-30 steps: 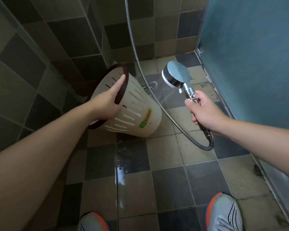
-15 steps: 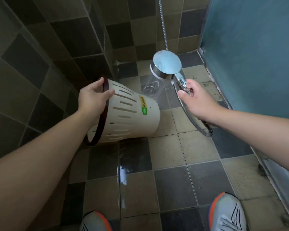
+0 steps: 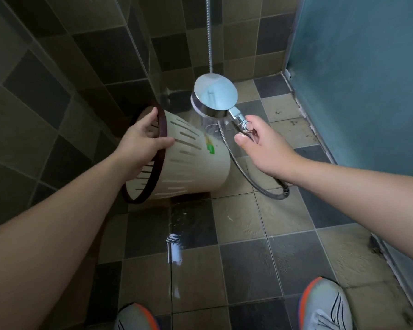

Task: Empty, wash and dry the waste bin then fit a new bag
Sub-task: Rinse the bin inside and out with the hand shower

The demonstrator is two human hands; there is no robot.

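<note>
I see the left hand (image 3: 141,144) gripping the dark rim of the cream waste bin (image 3: 191,167), tipped sideways above the wet floor (image 3: 243,263). Right hand (image 3: 267,148) holds the shower head (image 3: 214,96) handle, spraying the bin's side.

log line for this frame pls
stage: washing | left hand: grips waste bin rim, bin tilted | right hand: holds shower head handle | spray: near bin base | floor: wet
</note>
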